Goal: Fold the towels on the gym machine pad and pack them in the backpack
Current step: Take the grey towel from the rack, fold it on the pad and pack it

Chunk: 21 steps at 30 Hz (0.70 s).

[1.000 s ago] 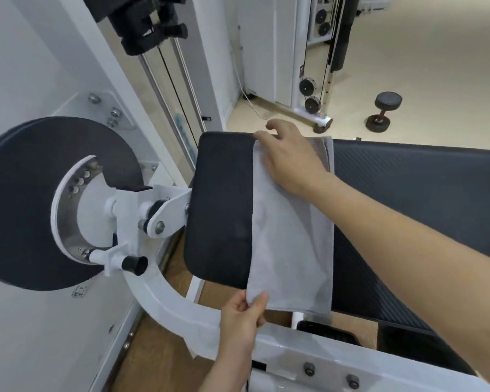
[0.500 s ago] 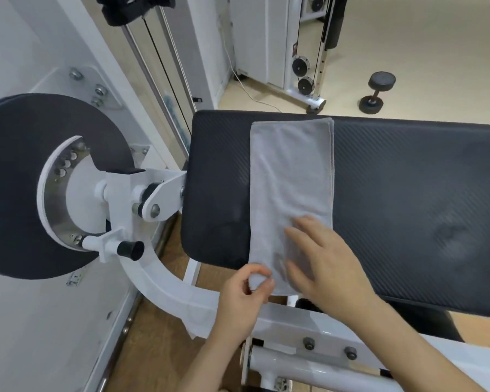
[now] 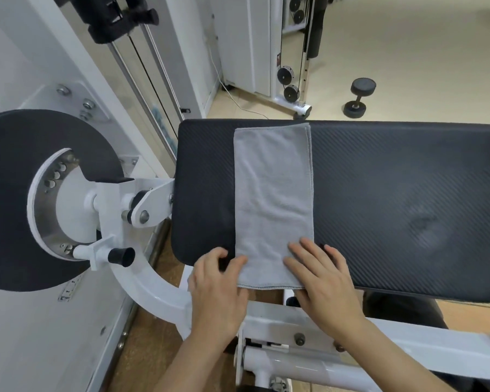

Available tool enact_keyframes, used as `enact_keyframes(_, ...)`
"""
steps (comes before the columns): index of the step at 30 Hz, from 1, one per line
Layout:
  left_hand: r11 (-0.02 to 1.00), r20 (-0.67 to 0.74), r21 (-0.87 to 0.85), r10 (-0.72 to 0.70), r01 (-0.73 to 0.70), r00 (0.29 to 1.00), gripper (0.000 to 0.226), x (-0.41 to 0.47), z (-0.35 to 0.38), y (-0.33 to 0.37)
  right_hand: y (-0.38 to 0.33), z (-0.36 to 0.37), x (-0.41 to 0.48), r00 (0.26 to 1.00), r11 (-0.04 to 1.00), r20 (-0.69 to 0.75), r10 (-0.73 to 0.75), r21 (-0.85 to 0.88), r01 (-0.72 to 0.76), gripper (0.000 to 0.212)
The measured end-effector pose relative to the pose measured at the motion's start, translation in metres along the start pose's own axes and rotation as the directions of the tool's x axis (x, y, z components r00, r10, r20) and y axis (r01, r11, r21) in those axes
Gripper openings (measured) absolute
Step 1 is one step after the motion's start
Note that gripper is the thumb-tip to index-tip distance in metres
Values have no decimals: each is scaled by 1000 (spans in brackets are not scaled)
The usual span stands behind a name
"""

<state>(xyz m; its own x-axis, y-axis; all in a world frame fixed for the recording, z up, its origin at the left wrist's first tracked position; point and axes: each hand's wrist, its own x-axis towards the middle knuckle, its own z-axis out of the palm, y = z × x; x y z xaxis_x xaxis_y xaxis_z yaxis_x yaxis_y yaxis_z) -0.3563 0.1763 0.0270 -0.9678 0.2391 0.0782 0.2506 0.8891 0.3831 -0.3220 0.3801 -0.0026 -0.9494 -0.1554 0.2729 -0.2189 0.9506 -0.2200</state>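
Observation:
A grey towel (image 3: 273, 199), folded into a long narrow strip, lies across the black machine pad (image 3: 393, 193) from its far edge to its near edge. My left hand (image 3: 217, 287) holds the towel's near left corner, thumb on top of the cloth and fingers curled at the pad's edge. The fingers of my right hand (image 3: 321, 278) lie flat and straight on the near right corner, partly on the pad. No backpack is in view.
The machine's white frame (image 3: 153, 281) and a large black disc (image 3: 14, 199) stand to the left of the pad. A white bar (image 3: 379, 343) runs below my wrists. A black dumbbell (image 3: 358, 97) and a cable machine (image 3: 292, 52) stand on the floor behind.
My right hand left the towel's far end and came down to its near right corner. My left hand stayed at the near left corner. The towel now lies flat.

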Motion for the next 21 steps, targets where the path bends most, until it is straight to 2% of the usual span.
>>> enact_keyframes(1, 989, 35, 99, 109, -112, 993, 63, 1, 4, 0, 1, -1, 1, 1000, 1000, -3, -13, -5, 13, 40)
enact_keyframes(3, 946, 135, 183, 244, -266, 960, 73, 4, 14, 7, 3, -4, 2, 1000, 1000, 8, -6, 1, 6, 38)
enact_keyframes(5, 917, 166, 206, 312, -342, 936, 70, 10, 23, 13, 2, -7, 3, 999, 1000, 44, 15, 10, -16, 40)
enact_keyframes(7, 902, 123, 197, 365, -384, 923, 58, 16, 28, 15, 0, -12, 3, 995, 999, 95, 36, 3, -36, 41)
enact_keyframes(11, 896, 81, 122, 420, -428, 904, 42, 18, 24, 12, -2, -35, 6, 980, 995, 188, 59, 70, -73, 35)
enact_keyframes(13, 871, 110, 126, 463, -475, 879, 37, 15, 20, 9, -2, -49, 14, 977, 991, 209, 46, 115, -71, 45)
enact_keyframes(15, 862, 194, 112, 469, -495, 861, 40, 12, 16, 5, -2, -60, 29, 981, 984, 193, 32, 166, -65, 54)
enact_keyframes(17, 867, 294, 114, 436, -485, 850, 55, 8, 12, 1, 1, -64, 50, 983, 978, 182, 38, 195, -74, 58)
enact_keyframes(19, 846, 358, 140, 442, -515, 823, 57, 2, 10, 0, 6, -61, 72, 991, 992, 130, 34, 117, -49, 56)
enact_keyframes(21, 836, 412, 122, 448, -535, 794, 47, -4, 4, 4, 13, -54, 91, 993, 1000, 117, 27, -6, -26, 53)
